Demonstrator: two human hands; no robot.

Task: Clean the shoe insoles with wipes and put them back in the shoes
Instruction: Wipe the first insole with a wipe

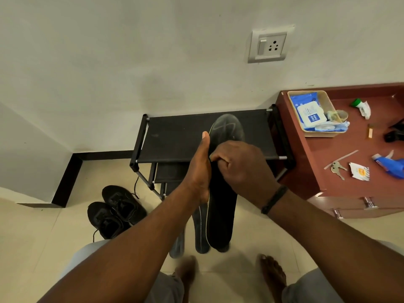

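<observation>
A long black insole (227,130) stands upright in front of me, its toe end smeared with pale streaks. My left hand (200,169) holds it along the left edge, thumb pointing up. My right hand (242,165) lies across its middle with fingers curled over the left edge; whatever sits under the palm is hidden. A second dark insole (199,228) hangs just behind the first, below my left hand. The pair of black lace-up shoes (115,211) sits on the floor to the left. A blue and white wipes pack (308,113) lies in a beige basket (323,133).
A black shoe rack (175,138) stands against the wall behind the insoles. At right, a red-brown cabinet (310,162) carries the basket, keys (336,168), a torn sachet (359,171) and a blue spray bottle (391,164). My bare feet stand on the tiled floor.
</observation>
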